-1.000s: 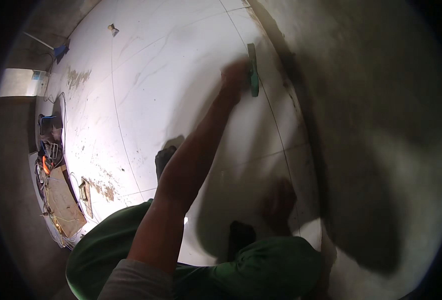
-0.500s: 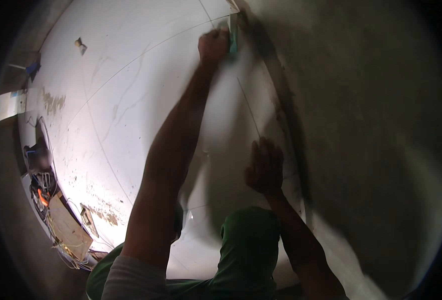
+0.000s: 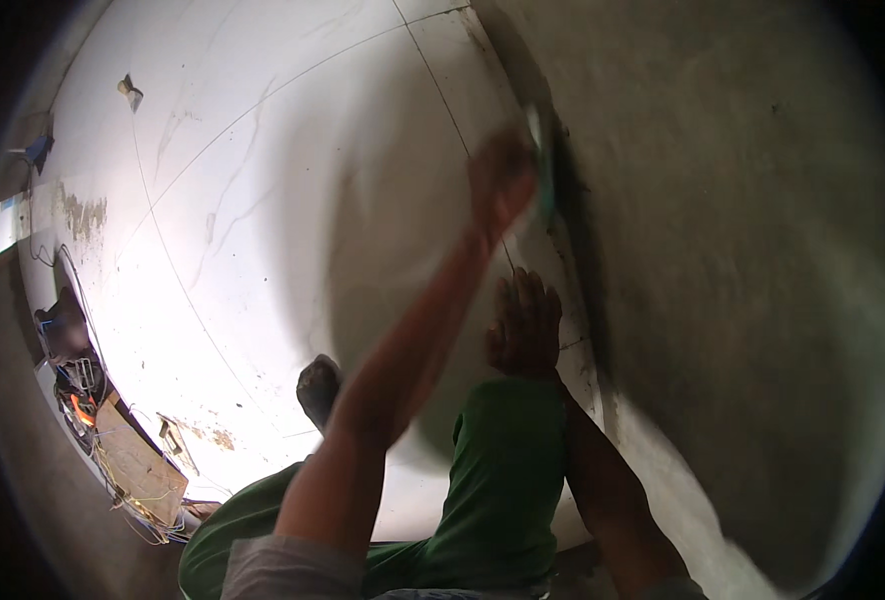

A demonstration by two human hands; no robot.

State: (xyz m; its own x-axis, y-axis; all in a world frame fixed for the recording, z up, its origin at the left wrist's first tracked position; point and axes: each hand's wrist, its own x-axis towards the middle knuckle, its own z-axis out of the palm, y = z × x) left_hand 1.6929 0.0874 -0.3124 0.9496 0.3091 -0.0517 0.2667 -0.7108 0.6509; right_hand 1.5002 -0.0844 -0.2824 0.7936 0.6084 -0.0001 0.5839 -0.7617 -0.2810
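My left hand (image 3: 503,178), blurred by motion, is closed around a thin flat green tool (image 3: 546,185) with a pale far end. Its exact kind is too smeared to make out. The tool is over the edge strip of the white floor tiles (image 3: 383,130), beside the foot of the grey wall. Closer to me, my right hand (image 3: 527,325) lies palm down on the tiles with its fingers stretched forward, just beyond my green-trousered knee (image 3: 508,430). Nothing shows in it.
The rough grey wall (image 3: 723,200) rises along the right. At the far left stand a brown board (image 3: 143,460), cables and an orange-handled tool (image 3: 84,410). A small scrap (image 3: 130,92) lies on the tiles at upper left. My foot (image 3: 320,390) rests left of my arm.
My left hand has come back toward me and to the right along the wall edge, still holding the green tool. My right hand stays in about the same place. My foot now shows more fully.
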